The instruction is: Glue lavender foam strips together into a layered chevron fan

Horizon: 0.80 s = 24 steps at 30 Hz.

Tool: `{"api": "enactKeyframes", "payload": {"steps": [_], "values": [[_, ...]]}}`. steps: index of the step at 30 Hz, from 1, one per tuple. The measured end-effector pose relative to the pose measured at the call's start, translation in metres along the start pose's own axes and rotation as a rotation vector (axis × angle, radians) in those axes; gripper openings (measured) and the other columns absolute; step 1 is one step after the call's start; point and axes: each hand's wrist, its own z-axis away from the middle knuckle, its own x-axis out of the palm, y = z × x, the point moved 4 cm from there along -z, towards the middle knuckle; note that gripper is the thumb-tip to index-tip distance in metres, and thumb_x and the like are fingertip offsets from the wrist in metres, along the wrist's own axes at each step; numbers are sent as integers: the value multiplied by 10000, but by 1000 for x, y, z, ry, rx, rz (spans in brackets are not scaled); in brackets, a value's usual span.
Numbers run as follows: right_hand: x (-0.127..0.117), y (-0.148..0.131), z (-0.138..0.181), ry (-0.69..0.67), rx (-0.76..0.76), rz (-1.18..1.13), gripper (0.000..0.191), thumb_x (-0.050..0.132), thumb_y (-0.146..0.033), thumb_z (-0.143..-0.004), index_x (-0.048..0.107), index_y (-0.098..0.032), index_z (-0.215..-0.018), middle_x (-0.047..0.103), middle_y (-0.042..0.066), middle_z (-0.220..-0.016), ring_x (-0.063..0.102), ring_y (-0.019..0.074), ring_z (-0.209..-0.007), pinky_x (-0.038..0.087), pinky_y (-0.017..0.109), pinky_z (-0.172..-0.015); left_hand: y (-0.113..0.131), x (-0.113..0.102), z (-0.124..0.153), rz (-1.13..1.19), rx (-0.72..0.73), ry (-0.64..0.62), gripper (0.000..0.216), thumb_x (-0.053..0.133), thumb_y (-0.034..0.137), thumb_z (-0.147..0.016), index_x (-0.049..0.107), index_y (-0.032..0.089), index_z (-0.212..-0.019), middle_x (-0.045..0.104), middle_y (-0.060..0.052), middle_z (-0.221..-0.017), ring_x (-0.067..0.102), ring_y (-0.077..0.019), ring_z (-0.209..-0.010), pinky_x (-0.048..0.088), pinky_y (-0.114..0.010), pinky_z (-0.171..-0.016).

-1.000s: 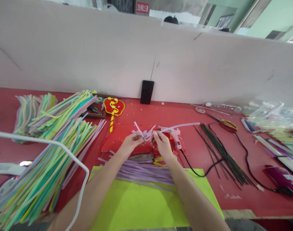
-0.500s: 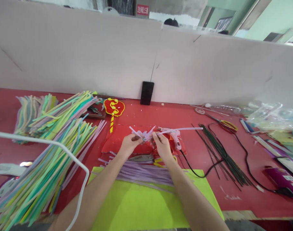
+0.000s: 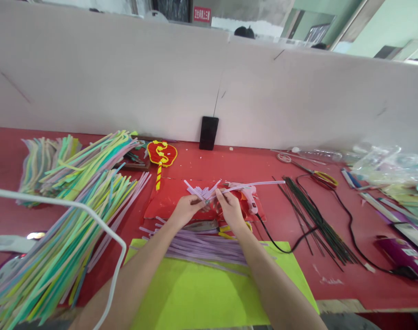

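Note:
Both my hands pinch a folded lilac pipe cleaner over a red felt piece at the table's middle. My left hand grips the zigzag folded end. My right hand pinches the strand just to the right, and its free length runs off rightward. A pile of lilac pipe cleaners lies under my wrists on a lime-green sheet. A pink glue gun rests beside my right hand.
A big heap of pastel pipe cleaners fills the left. Dark green wires, scissors and a black cord lie at right. A red and yellow ornament and a black phone sit by the back wall.
The free end of the lilac strand has dropped slightly and swung a little. Both hands stayed nearly in place, working the folds.

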Motion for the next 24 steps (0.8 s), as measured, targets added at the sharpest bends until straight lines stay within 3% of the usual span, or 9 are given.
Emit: {"api": "enactKeyframes", "payload": {"steps": [8,15,24], "values": [[-3,8,-1,55,195,-297,394,605,-580,-709,604,-187,-712,569,-28,-549,474,98,-442,375,220,-412,4,2,2,-68,54,-37,175,672,358,-693,693,185,-673,705,-47,-649,653,-212,-637,510,-326,-677],[-8,9,-4,35,165,-321,442,583,-582,-741,529,-178,-572,451,-55,-418,391,66,-376,334,202,-394,1,7,5,-52,16,-155,179,651,337,-713,667,166,-662,698,-55,-651,657,-203,-652,509,-337,-726],[-16,4,-8,93,134,-338,410,629,-571,-702,542,-184,-599,427,-72,-424,375,60,-371,342,194,-380,-4,7,3,-47,-7,-181,214,641,360,-722,656,146,-706,700,-57,-672,663,-204,-682,509,-358,-764]]}}
